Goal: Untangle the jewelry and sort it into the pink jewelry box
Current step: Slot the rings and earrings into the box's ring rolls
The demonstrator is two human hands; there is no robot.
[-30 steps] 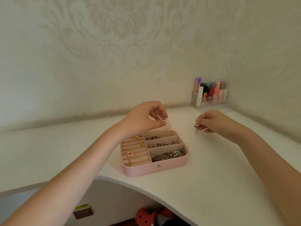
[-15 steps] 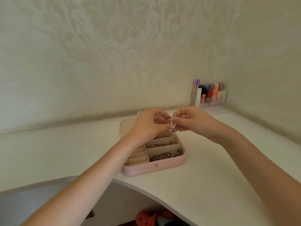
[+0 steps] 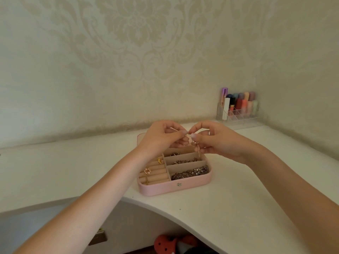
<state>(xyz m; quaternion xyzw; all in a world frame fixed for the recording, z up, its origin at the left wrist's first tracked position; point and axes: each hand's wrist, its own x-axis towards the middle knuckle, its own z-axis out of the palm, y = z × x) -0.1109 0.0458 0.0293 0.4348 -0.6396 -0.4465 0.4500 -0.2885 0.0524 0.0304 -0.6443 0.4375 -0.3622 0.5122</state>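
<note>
Two bare forearms, no sleeves, left hand (image 3: 161, 138), right hand (image 3: 218, 142) with pale polished nails

A thin pink-gold chain (image 3: 198, 147) is held above the open pink jewelry box (image 3: 183, 186), in which chains lie sorted.

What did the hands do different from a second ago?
The right hand came in from the table on the right to meet the left hand above the pink jewelry box. Now both pinch a thin chain between their fingertips, a bit dangling down. The box, the jewelry in it and the lipstick holder stayed put.
</note>
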